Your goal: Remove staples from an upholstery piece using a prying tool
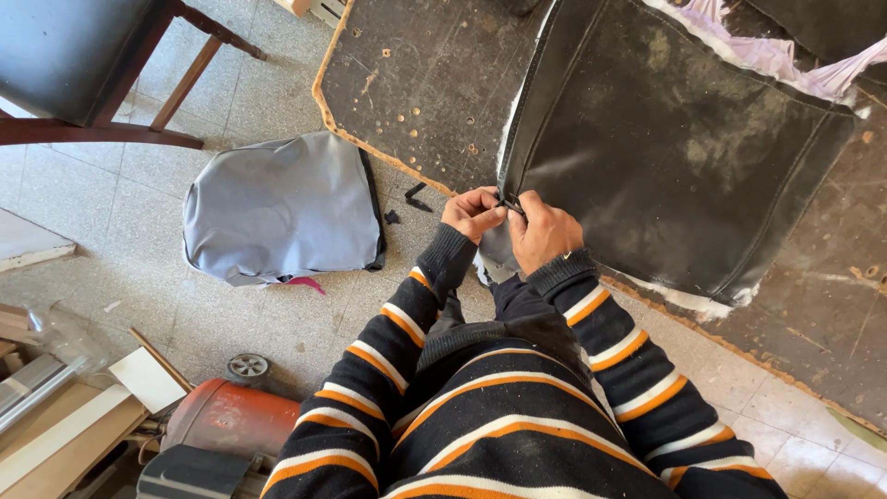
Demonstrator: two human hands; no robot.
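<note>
Tiled workshop floor (111,240) surrounds a dark, pitted work board (416,83) on which a black leatherette seat cover (665,148) lies flat, its near-left corner overhanging the board edge. Left hand (473,212) and right hand (543,231) meet at that corner, fingers closed in a pinch on the seam edge. Risk: uneven pull could tear the seam or slip the grip, judging by the small hold.
</note>
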